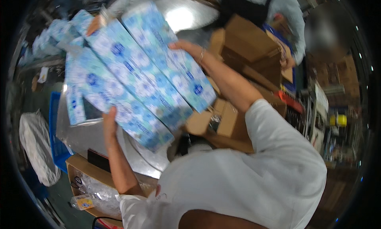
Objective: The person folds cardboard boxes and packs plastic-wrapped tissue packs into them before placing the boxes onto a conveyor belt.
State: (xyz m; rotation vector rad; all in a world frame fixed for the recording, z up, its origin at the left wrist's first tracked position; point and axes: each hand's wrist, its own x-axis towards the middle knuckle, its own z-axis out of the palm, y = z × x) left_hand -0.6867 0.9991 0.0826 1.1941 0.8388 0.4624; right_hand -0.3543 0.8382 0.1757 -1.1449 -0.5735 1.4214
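Three long blue-and-white flower-printed packs lie side by side, slanting, between my two hands. My left hand is closed on the lower left edge of the leftmost pack, its fingers partly hidden. My right hand grips the rightmost pack by its right edge, the thumb on top. Just left of them, a smaller pack of the same print stands near the metal table. More such packs are heaped at the far left, blurred. A co-worker's hand is by the far end of the packs.
An open cardboard box stands at the right, a co-worker's other hand at its far side. Another carton sits nearer me. At lower left are a carton of clear plastic, a blue crate and a white sack.
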